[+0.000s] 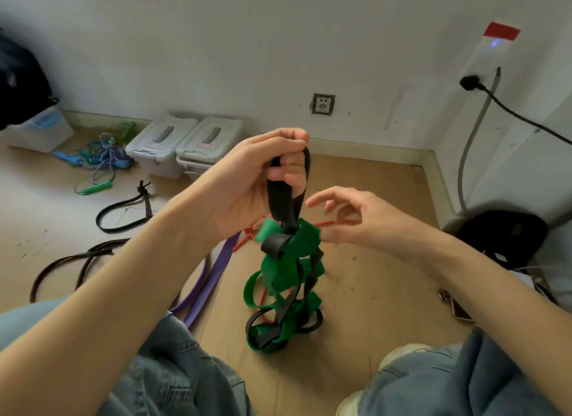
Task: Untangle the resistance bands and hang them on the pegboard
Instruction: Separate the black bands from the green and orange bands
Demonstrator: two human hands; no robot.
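Soft daylight, even and bright — faint shadows; slight softness overall, wide-angle bending at the edges.

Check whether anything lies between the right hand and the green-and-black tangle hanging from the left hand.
Nothing visible does. The right hand hovers open just right of the tangle, its fingers near the black band that the left hand grips. No pegboard is in view.

dark bag (18, 81) cut off left, box labels (204, 145) unreadable

place: bare room, home-like | signs: wood floor (356, 205), wall socket (322, 104), storage bins (185, 143)
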